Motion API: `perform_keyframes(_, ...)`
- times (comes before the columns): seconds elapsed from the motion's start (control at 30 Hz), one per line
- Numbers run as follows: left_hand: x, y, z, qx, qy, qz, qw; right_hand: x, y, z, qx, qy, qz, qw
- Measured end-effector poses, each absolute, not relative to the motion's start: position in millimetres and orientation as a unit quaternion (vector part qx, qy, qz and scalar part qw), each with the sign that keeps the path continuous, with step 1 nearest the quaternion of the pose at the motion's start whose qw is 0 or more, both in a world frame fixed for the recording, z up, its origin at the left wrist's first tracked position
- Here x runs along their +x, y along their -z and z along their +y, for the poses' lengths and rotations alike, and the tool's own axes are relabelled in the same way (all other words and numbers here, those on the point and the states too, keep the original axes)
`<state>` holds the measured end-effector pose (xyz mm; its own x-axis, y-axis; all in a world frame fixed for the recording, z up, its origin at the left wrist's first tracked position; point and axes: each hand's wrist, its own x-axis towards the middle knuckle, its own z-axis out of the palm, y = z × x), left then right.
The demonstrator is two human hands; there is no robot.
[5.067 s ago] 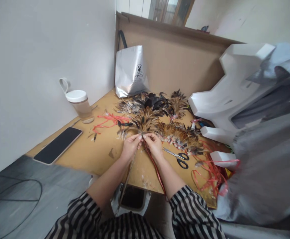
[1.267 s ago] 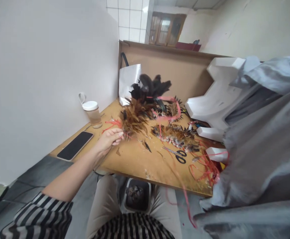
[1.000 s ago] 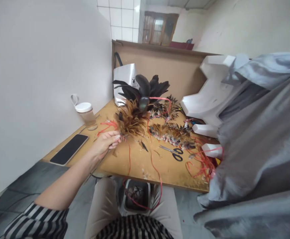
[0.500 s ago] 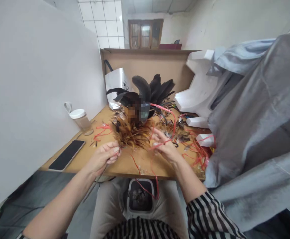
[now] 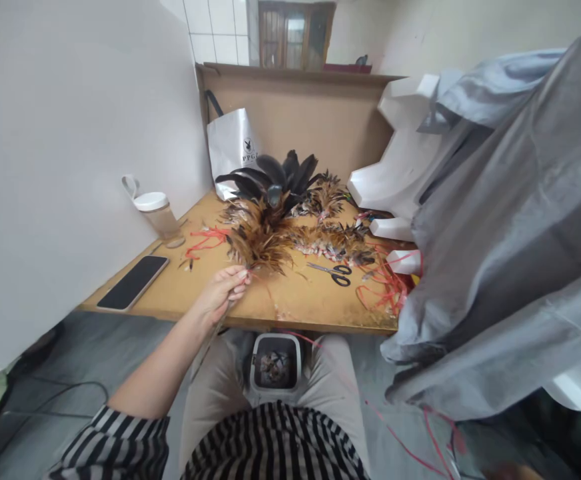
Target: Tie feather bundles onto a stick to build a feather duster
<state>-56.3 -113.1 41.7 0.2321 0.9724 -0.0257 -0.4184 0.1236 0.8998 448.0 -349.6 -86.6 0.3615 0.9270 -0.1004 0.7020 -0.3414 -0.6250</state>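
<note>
While the left hand point(image 5: 223, 288) pinches the feather bundle point(image 5: 259, 243) by its base over the bench point(image 5: 298, 303), holding firm should stop the red ribbon point(image 5: 302, 336) slipping; the blurred right hand's point(image 5: 514, 473) grip is unclear.

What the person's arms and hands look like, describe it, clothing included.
The left hand and forearm are bare, with no glove or watch showing. The loose sleeve above has black and grey stripes. The right hand cannot be made out.
</note>
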Motion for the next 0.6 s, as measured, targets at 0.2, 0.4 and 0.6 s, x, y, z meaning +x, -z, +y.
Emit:
perform_keyframes(0.2,-15.6,-44.4,-123.7,0.412,-0.499,0.309,0.697,312.1,4.5,-243.5,-0.608,-0.27,-0.653,0.362)
perform_keyframes(0.4,-1.7,-47.7,-120.9,0.422,-0.517,0.322,0.672,173.5,-42.5,-135.7,-0.388,-0.479,-0.603,0.507)
perform_keyframes(0.6,-5.9,-33.3,-83.1,0.409,-0.56,0.368,0.619,131.8,-18.6,-61.5,-0.4,-0.569,-0.531,0.485)
